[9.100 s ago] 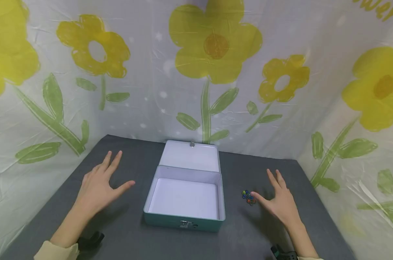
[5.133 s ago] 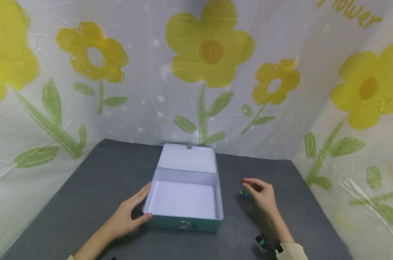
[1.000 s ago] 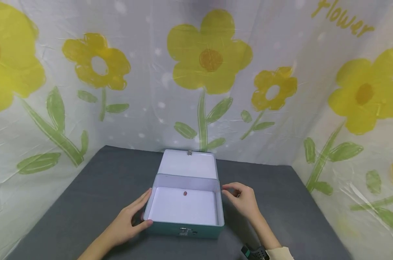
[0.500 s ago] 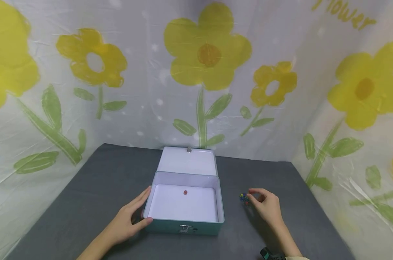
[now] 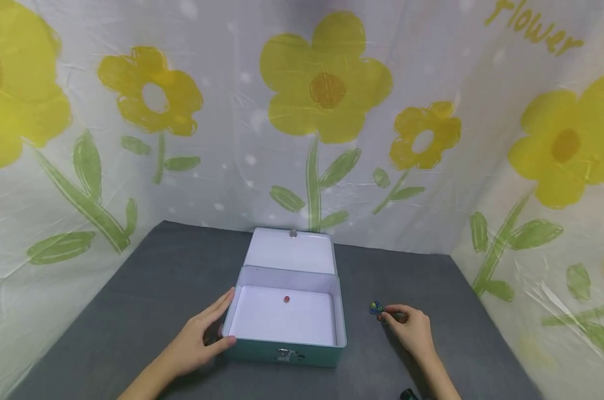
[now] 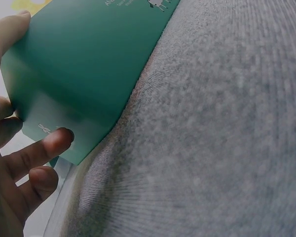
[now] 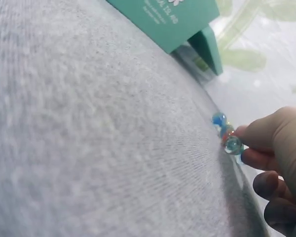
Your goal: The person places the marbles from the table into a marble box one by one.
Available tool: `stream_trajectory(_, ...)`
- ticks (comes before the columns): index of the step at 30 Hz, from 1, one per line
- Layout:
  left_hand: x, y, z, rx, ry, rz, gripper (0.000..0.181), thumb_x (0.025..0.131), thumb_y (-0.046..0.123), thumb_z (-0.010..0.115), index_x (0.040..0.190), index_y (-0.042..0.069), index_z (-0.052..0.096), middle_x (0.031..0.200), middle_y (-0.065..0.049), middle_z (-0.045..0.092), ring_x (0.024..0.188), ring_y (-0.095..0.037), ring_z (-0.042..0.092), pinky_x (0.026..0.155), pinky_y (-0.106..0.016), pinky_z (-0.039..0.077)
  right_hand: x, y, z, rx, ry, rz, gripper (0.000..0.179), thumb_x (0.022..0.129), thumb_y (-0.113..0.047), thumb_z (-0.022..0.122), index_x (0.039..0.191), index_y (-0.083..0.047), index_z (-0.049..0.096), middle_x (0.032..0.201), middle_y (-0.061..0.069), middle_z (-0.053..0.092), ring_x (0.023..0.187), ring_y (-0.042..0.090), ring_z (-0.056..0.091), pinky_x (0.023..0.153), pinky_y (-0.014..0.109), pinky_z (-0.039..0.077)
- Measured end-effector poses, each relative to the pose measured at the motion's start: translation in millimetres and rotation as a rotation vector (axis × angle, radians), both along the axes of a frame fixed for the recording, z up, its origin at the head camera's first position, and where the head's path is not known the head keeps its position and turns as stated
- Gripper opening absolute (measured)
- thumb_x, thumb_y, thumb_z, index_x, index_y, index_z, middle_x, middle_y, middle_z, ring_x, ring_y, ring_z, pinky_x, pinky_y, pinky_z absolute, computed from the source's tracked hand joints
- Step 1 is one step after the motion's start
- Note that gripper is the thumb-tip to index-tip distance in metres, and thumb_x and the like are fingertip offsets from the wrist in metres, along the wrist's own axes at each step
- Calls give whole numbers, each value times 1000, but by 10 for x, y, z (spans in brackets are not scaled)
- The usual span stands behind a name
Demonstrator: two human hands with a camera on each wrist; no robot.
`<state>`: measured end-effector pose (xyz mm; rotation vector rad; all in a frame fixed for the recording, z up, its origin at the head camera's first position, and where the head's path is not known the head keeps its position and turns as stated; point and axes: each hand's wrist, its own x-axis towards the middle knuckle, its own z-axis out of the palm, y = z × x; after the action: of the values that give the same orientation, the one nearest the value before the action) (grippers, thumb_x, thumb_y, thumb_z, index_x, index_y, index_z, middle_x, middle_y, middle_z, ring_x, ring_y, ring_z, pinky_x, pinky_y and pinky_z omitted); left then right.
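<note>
The open green metal box [image 5: 284,355] with a white inside stands mid-table, its lid [image 5: 289,253] laid back behind it. One reddish marble [image 5: 286,299] lies on its floor. My left hand [image 5: 194,341] grips the box's front left corner, thumb on the front edge and fingers along the left side; the left wrist view shows the fingertips [image 6: 59,140] against the green wall. Right of the box, several coloured glass marbles [image 5: 375,306] lie clustered. My right hand [image 5: 412,328] pinches at the cluster's near side, thumb and index finger around a marble [image 7: 240,158] partly hidden by them.
Dark grey cloth covers the table [image 5: 192,266]. A white curtain [image 5: 222,166] with yellow flowers rises behind and on both sides. The box's right wall [image 5: 340,311] stands between the marbles and the box's inside.
Both hands began apart from everything. The left took hold of the box; the right lifted a reddish marble, now inside it. Within the last second the right moved from the box's right wall to the marbles.
</note>
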<state>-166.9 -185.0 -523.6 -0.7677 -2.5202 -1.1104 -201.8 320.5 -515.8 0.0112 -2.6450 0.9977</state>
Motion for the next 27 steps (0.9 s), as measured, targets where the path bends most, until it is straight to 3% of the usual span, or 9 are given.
stream_trajectory(2, -3, -2, 7, 4, -1, 3, 90, 90, 32, 85, 166, 16, 39, 167, -15, 42, 145, -40, 46, 110, -26, 37, -3, -10, -14, 0, 7, -10, 16, 91, -11, 85, 104, -3, 82, 63, 1, 71, 38, 3, 36, 39, 20, 29)
stream_trajectory(7, 1, -3, 4, 13, -19, -2, 89, 91, 32, 85, 165, 14, 39, 168, -15, 41, 147, -35, 44, 111, -20, 32, -6, -21, -39, 20, 19, -40, 11, 92, -10, 83, 101, -4, 83, 89, 10, 81, 40, 6, 39, 41, 22, 31)
stream_trajectory(12, -8, -15, -4, 15, -18, -4, 89, 91, 32, 85, 165, 13, 40, 168, -15, 41, 148, -33, 44, 110, -19, 35, -25, -25, -57, 6, 11, -54, 9, 93, -10, 82, 101, -4, 83, 94, 15, 81, 40, 7, 38, 41, 23, 31)
stream_trajectory(15, -15, -18, -9, 10, -5, -1, 89, 90, 32, 86, 165, 12, 40, 167, -15, 42, 146, -34, 46, 109, -22, 40, -43, -22, -71, -9, 0, -56, 11, 93, -10, 83, 102, -4, 83, 99, 17, 81, 42, 7, 46, 42, 23, 33)
stream_trajectory(20, -22, -20, -5, 11, 4, -8, 89, 90, 30, 86, 164, 10, 41, 167, -17, 42, 145, -40, 46, 109, -25, 41, -69, -19, -90, -5, -4, -54, 15, 90, -10, 85, 103, -4, 83, 102, 16, 81, 50, 7, 61, 45, 23, 37)
stream_trajectory(24, -10, -17, 7, 14, -7, -13, 90, 90, 29, 86, 164, 10, 40, 167, -17, 41, 144, -42, 46, 109, -30, 45, -74, -20, -97, 1, -3, -48, 16, 89, -9, 85, 105, -5, 83, 102, 15, 81, 50, 6, 59, 46, 23, 38)
stream_trajectory(27, -1, -10, 12, 14, -12, -11, 89, 91, 30, 86, 165, 10, 39, 168, -17, 41, 145, -41, 46, 107, -32, 48, -67, -23, -97, -2, -5, -40, 16, 90, -9, 85, 106, -5, 83, 101, 15, 81, 43, 8, 46, 43, 23, 33)
